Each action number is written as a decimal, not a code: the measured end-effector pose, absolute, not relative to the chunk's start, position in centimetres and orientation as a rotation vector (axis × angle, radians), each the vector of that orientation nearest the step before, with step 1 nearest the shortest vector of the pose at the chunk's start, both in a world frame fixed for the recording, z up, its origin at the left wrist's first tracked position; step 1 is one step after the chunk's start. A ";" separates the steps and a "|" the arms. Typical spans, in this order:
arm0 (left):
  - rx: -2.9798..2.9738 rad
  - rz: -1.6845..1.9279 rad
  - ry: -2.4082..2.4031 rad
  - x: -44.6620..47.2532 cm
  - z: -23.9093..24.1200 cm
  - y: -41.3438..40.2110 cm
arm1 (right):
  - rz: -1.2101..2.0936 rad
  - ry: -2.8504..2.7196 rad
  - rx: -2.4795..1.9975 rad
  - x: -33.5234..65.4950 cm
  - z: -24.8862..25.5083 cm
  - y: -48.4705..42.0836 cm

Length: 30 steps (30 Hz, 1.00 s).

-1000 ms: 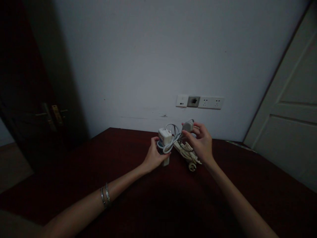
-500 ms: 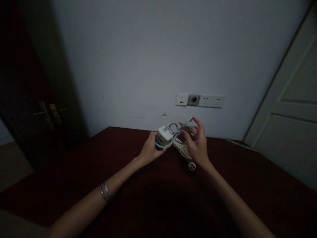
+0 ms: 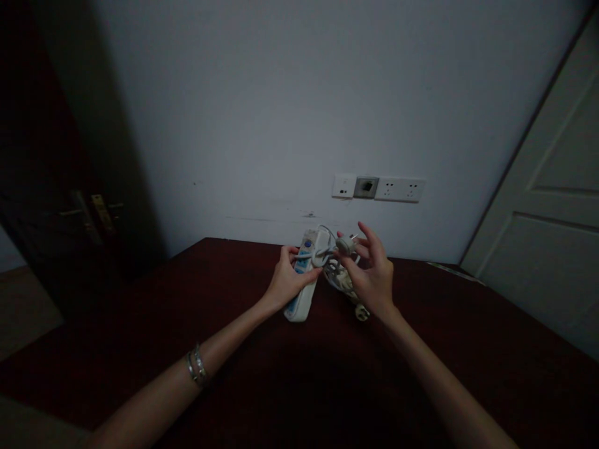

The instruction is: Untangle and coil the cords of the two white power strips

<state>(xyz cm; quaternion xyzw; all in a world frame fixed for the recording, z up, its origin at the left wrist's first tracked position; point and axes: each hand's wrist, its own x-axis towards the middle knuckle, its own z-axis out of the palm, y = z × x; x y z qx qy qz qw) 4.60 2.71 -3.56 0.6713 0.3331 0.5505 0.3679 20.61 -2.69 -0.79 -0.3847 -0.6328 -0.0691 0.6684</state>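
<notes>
My left hand (image 3: pixel 289 280) grips a white power strip (image 3: pixel 305 304) with blue socket faces, tilted above the table. Its grey cord (image 3: pixel 321 254) is looped around the strip's upper part. Between the fingers of my right hand (image 3: pixel 372 271) is the cord's round plug (image 3: pixel 345 245), with its metal prongs pointing up and right. Behind and below my hands lies a second bundled cord (image 3: pixel 344 282), yellowish white, with its own plug (image 3: pixel 361 312) at the near end. My right hand partly hides that bundle.
A dark red table (image 3: pixel 224 386) runs up to the white wall (image 3: pixel 262 112). On the wall is a row of sockets (image 3: pixel 397 189). A dark door with a handle (image 3: pixel 100 212) stands at the left, a white panelled door (image 3: pixel 552 206) at the right.
The power strip has turned from end-on to showing its long side and blue socket faces. My right hand has shifted the plug slightly left, and its prongs now show.
</notes>
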 end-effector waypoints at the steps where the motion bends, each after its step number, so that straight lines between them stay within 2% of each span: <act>1: 1.726 1.415 0.892 4.6 -3.4 3.0 | -0.199 -1.463 -0.861 20.3 -1.0 -2.9; 7: 1.835 1.290 1.071 4.5 -2.2 4.5 | -0.390 -1.782 -0.751 18.5 -2.6 -3.3; 16: 1.845 1.225 1.029 5.2 -3.5 3.4 | 0.202 -1.428 -0.891 21.1 -2.4 -0.5; 23: 1.811 1.303 0.918 5.3 -3.9 3.1 | 0.476 -1.424 -0.853 21.5 -3.0 0.3; 30: 1.782 1.194 0.920 4.5 -4.7 4.1 | 0.714 -1.351 -0.821 21.0 -4.0 0.6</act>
